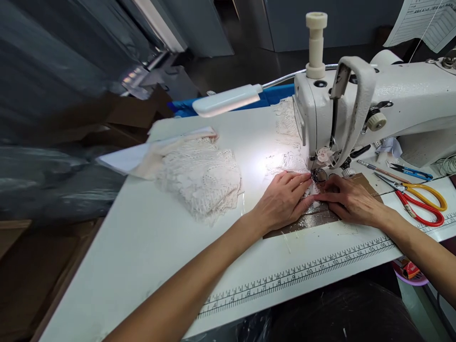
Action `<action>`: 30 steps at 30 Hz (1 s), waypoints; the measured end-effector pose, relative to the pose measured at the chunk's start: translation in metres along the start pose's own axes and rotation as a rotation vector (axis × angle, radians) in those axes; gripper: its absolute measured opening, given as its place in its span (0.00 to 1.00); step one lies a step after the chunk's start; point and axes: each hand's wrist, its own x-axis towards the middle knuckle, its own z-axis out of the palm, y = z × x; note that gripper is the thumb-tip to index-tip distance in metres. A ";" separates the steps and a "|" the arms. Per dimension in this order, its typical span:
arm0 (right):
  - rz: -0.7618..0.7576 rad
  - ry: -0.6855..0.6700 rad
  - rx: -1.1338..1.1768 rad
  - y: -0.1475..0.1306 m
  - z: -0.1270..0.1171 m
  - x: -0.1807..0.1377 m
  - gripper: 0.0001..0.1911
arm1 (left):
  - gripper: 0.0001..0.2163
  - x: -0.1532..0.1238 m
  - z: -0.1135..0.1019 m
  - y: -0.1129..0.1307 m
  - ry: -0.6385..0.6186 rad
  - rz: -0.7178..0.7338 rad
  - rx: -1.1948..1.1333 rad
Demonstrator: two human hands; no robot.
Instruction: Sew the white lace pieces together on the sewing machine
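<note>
A white sewing machine stands at the right, its needle area lit by a lamp. My left hand lies flat with its fingers stretched out, pressing white lace fabric beside the presser foot. Just to the right of the foot, my right hand has its fingers closed at the near edge of the lace, thumb and forefinger together. The fingers partly hide the cloth between the hands. Further left on the table lies a folded pile of white lace.
Red-and-yellow scissors, blue thread snips and a pencil-like tool lie right of my right hand. A printed ruler strip runs along the table's front edge. A lamp head overhangs the back edge. Cardboard boxes stand beyond the table.
</note>
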 end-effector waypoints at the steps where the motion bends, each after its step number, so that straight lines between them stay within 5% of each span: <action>1: 0.002 -0.004 0.000 0.000 0.000 0.000 0.20 | 0.15 0.000 0.001 -0.001 0.022 -0.003 -0.019; 11: -0.018 0.044 -0.002 -0.001 0.001 0.000 0.20 | 0.14 -0.002 0.005 -0.002 0.093 0.005 -0.041; 30: 0.021 0.064 0.011 -0.002 0.003 -0.001 0.18 | 0.16 0.000 -0.002 0.000 -0.063 -0.047 -0.069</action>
